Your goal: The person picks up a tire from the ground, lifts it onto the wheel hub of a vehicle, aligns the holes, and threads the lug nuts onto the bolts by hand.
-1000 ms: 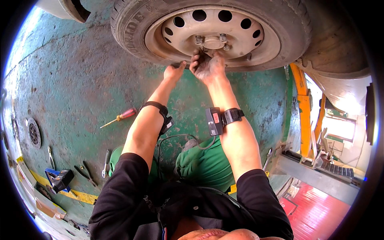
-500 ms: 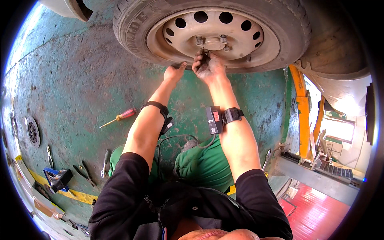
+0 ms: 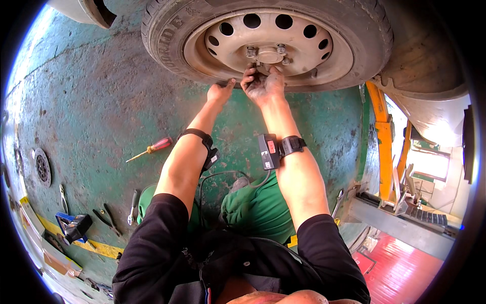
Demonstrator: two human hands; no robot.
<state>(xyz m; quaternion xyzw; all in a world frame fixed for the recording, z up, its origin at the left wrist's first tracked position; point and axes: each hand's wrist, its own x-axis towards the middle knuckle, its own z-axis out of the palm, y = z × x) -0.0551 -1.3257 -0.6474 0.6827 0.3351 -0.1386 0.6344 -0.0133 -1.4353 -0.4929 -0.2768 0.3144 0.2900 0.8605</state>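
Observation:
A steel wheel with a worn black tyre is mounted ahead of me. Its rim has a ring of round holes and wheel nuts around the hub cap. My right hand reaches up to the lower left of the hub, palm up, its fingers curled round a wheel nut that they mostly hide. At the tyre's lower edge, my left hand grips from below. Its thumb lies on the outside, and the other fingers are largely hidden.
On the green floor lie a screwdriver, a perforated dark disc, pliers and a wrench. Another wrench lies right of my knee. An orange lift post stands at right, beneath the car body.
My right fingers have spread slightly apart around the nut and shifted a little. My left hand keeps its place at the tyre's lower edge.

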